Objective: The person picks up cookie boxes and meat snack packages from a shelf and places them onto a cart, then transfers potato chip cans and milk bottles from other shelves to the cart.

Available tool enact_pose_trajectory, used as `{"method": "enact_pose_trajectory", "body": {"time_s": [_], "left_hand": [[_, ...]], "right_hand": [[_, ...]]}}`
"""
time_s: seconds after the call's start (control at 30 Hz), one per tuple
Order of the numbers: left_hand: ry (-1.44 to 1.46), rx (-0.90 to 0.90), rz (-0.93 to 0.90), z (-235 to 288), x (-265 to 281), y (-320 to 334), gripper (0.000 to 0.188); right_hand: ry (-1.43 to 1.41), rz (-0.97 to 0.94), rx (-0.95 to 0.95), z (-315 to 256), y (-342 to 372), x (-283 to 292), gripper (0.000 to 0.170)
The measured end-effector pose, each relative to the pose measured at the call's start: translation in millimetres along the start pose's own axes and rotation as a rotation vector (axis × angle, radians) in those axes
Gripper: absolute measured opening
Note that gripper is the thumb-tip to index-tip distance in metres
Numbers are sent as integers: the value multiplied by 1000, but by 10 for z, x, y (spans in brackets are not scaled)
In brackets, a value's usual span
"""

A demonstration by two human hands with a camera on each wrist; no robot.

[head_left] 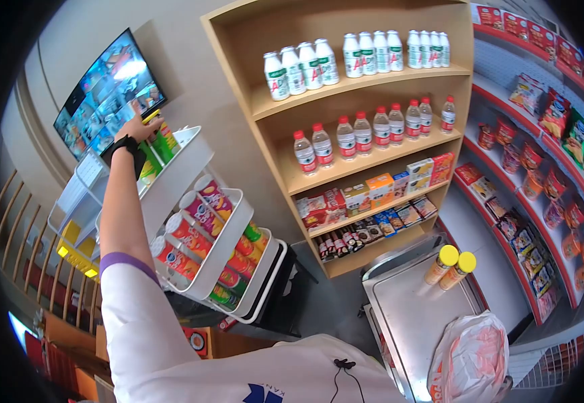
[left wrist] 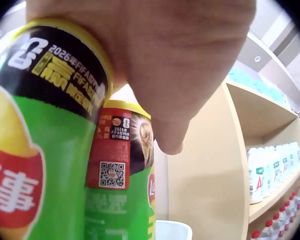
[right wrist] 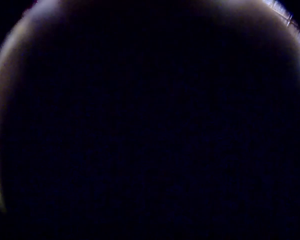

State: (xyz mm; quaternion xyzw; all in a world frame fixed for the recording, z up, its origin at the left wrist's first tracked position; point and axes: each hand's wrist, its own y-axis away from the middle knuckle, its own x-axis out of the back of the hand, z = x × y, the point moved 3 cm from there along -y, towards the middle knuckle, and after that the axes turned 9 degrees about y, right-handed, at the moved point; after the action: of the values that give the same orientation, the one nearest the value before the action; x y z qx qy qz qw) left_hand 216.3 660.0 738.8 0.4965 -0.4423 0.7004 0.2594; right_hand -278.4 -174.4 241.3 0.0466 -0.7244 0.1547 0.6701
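My left hand reaches over the top tier of a white rack and grips the upper end of a green can with a yellow rim. The left wrist view shows the hand above two green cans, a nearer one with a black band and another beside it with a QR code. Fingertips on the far side are hidden. In the head view my right hand does not appear, and the right wrist view is almost wholly dark.
Lower rack tiers hold red, purple and green cans. A screen hangs behind the left hand. Wooden shelves with bottles and boxes stand ahead. A metal cart carries two yellow-lidded cans and a plastic bag. Snack shelves line the right.
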Motion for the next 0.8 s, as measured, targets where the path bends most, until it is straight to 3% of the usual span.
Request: {"method": "enact_pose_trajectory", "body": {"time_s": [0.03, 0.1, 0.2, 0.37, 0.47, 0.57, 0.6, 0.67, 0.7, 0.73, 0.77, 0.8], "left_hand": [[-85, -33, 76, -80, -63, -91, 114], [-204, -42, 208, -21, -85, 40, 96], [-97, -97, 213, -44, -95, 52, 61], [-124, -140, 279, 74, 41, 161, 58], [-198, -251, 476, 428, 336, 440, 57], [-359, -336, 627, 940, 700, 840, 55], [-390, -415, 689, 1149, 786, 1023, 53], [-405, -627, 795, 1439, 869, 1266, 50], [-320, -637, 760, 1610, 855, 1383, 50], [-269, -749, 714, 1769, 810, 1496, 50], [-209, -862, 658, 1923, 714, 1610, 50], [-191, -890, 599, 2066, 576, 1711, 50]], "right_hand": [[-10, -29, -5, 9, -12, -19, 59], [-10, -42, -16, -88, 33, 165, 60], [-2, -125, -25, -331, 53, 557, 62], [50, -402, -32, -475, 36, 918, 68], [37, -226, -81, -332, -27, 491, 70], [-153, -149, -50, 662, -350, -1117, 81], [-158, -294, -134, 501, -313, -867, 83], [182, -63, 132, 877, -454, -1282, 75], [-17, -161, 57, 427, -306, -686, 75], [-71, -236, 43, 335, -291, -562, 75], [-277, -223, -7, 575, -288, -938, 75], [-247, -148, 23, 744, -323, -1172, 74]]}}
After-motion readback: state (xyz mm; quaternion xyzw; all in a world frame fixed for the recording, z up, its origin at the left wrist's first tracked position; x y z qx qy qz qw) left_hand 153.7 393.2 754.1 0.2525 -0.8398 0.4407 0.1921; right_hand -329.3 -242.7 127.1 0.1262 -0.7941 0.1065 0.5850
